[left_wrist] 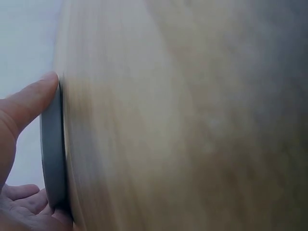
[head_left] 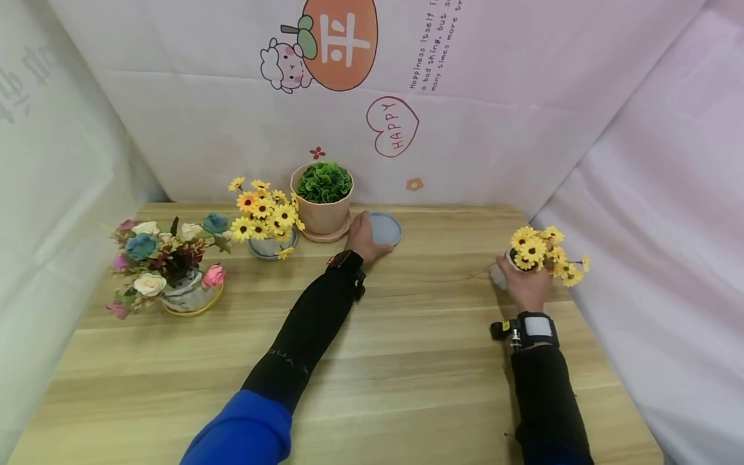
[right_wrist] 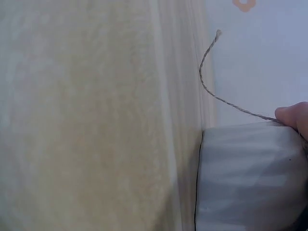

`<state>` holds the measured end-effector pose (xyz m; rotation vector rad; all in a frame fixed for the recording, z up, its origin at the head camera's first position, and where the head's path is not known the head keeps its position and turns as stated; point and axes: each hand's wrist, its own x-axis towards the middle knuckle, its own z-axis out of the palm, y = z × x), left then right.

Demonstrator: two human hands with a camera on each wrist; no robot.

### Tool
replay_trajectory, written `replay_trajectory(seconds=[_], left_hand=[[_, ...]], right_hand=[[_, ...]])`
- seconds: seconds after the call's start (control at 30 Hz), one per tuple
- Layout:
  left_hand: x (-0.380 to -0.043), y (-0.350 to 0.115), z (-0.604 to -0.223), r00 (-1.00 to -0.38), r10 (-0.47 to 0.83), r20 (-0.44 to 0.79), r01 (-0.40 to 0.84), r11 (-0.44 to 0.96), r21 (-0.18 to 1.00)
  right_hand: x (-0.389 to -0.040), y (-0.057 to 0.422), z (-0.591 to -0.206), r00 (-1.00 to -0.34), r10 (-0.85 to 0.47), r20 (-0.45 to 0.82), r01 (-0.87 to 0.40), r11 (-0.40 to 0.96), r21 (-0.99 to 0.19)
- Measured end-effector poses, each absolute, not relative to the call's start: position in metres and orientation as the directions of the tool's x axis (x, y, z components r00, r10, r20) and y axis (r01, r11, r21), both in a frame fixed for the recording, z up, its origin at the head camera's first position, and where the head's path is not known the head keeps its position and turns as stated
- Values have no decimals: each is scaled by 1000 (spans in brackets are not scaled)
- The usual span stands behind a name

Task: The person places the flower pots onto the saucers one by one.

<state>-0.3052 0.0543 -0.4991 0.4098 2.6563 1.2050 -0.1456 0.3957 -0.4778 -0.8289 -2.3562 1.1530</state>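
My left hand (head_left: pixel 361 240) is at the back of the table, gripping a round grey saucer (head_left: pixel 386 230) by its rim. In the left wrist view the thumb lies on one side of the saucer (left_wrist: pixel 52 149) and fingers on the other, its base right at the wood. On the right side, my right hand (head_left: pixel 527 289) holds a small white flowerpot (head_left: pixel 498 276) with yellow daisy-like flowers (head_left: pixel 531 248). The right wrist view shows the pale, ridged flowerpot (right_wrist: pixel 250 178) close over the tabletop, with a loose twine end (right_wrist: pixel 226 102) near the fingertip.
Left of my left hand stands a pink pot (head_left: pixel 321 216) with green foliage on a matching saucer. Further left are another pot of yellow flowers (head_left: pixel 261 213) and a pot of mixed roses (head_left: pixel 188 297) on a yellow-rimmed base. A printed white cloth (head_left: pixel 465 142) backs the wooden table (head_left: pixel 418 368).
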Motion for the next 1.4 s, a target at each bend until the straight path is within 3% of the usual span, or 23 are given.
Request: replay_trajectory(seconds=[1.4], left_hand=[[-265, 7, -497, -901, 431, -53, 220, 558, 800]], right_hand=[[-147, 395, -476, -755, 653, 65, 257, 384, -887]])
